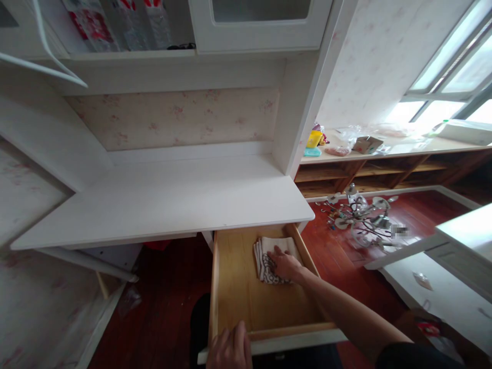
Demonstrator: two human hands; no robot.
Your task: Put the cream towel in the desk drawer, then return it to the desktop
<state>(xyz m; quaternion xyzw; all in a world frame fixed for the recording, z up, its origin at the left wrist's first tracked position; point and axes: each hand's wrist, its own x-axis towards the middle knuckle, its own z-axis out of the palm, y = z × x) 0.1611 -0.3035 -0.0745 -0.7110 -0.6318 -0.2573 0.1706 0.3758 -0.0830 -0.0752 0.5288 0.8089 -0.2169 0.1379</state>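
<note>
- Right hand (286,265), right of centre in the lower half of the frame: palm down on the cloth, fingers loosely spread and pressing on it rather than gripping.
- Left hand (230,346), at the bottom centre: fingers together, curled over the front edge of the drawer.
- Cloth (263,264): folded, pale with a dark pattern, lying in the right half of the drawer, under the right hand.
- Drawer (234,287): pulled out, wooden inside, lower centre of the frame.
- Table (184,197): white, across the middle left, above the drawer.
- Bottles (96,28): on a cabinet shelf, upper left.
- Chandelier (381,221): on the red floor (338,271), right of the drawer.
- Low shelf (400,154): at the right, carrying a small box (368,145) and plastic bags, below the window (442,97).
</note>
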